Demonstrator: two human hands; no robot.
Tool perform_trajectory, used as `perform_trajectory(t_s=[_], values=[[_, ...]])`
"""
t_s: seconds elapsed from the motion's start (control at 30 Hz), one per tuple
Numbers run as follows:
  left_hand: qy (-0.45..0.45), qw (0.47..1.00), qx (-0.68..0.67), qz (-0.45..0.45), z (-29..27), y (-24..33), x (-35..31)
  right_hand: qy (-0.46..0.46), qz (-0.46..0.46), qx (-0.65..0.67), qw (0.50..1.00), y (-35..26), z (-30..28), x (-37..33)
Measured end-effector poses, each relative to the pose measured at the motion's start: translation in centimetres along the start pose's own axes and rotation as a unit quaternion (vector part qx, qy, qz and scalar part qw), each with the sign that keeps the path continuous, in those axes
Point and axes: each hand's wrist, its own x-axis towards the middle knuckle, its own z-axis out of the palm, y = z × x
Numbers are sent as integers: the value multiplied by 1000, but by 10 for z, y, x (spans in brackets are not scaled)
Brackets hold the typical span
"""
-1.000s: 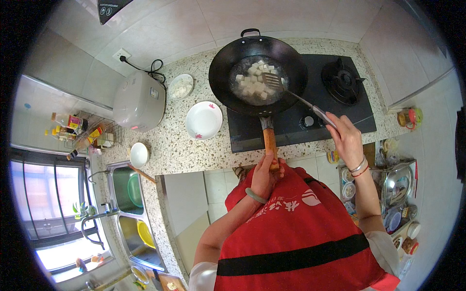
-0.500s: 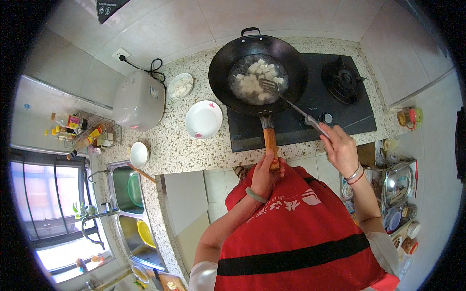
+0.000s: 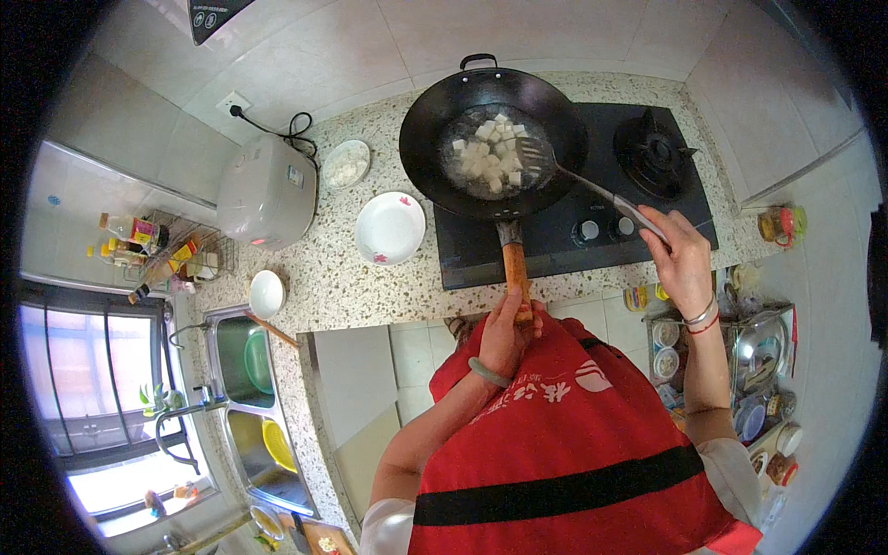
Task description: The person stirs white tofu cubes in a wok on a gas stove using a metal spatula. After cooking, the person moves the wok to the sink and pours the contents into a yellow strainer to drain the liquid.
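A dark wok (image 3: 430, 166) stands on the left side of the black gas stove (image 3: 472, 264). White cubes that look like tofu (image 3: 483, 159) lie in bubbling, cloudy liquid at its bottom. My left hand (image 3: 504, 333) is wrapped round the end of the wok's wooden handle (image 3: 514, 264). In my right hand (image 3: 682, 259) is the handle of a slotted spatula (image 3: 592, 187). The spatula's slotted head rests at the right side of the cubes, inside the wok.
Left of the wok are an empty white plate (image 3: 389, 228), a small dish of white food (image 3: 346, 166) and a rice cooker (image 3: 267, 196). A white bowl (image 3: 267, 294) stands near the double sink (image 3: 242, 407). Jars (image 3: 783, 225) are at the counter's right end.
My right hand has moved right and slightly up, drawing the spatula head toward the right side of the wok. The cubes have shifted a little. My left hand stays on the handle.
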Motion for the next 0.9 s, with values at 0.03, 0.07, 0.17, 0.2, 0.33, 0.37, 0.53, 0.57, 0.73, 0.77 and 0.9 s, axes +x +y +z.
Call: perform_trajectory(t_s=[0.03, 0.07, 0.17, 0.2, 0.33, 0.37, 0.53, 0.57, 0.73, 0.77, 0.9], values=[[-2, 1000, -1, 0, 0, 0, 0, 7, 0, -2, 1000, 0, -1, 0], [-3, 1000, -3, 1, -1, -1, 0, 14, 1, -4, 1000, 0, -1, 0], [-8, 1000, -1, 4, -2, -2, 1, 36, -2, 4, 999, -2, 0, 1], [-6, 1000, -2, 2, -1, -1, 1, 44, -3, 8, 999, -2, 1, 2], [-7, 1000, -19, 3, 3, 2, -2, 49, -8, 27, 998, 1, 9, 4], [-9, 1000, -28, 5, 4, 3, -3, 47, -11, 25, 998, 4, 12, 4], [-4, 1000, -2, 4, 0, 1, 0, 24, -14, 27, 999, 3, 15, 4], [-5, 1000, -1, 4, -1, 1, 1, 19, -15, 28, 999, 3, 15, 4], [-6, 1000, -19, 2, -1, 1, 1, 5, 0, 20, 1000, 1, 8, 2], [-8, 1000, -25, 2, 1, 2, 1, 10, -2, 14, 1000, 1, 8, 2], [-3, 1000, -14, 1, 2, 3, 1, 30, -14, -11, 999, 1, 7, 4]])
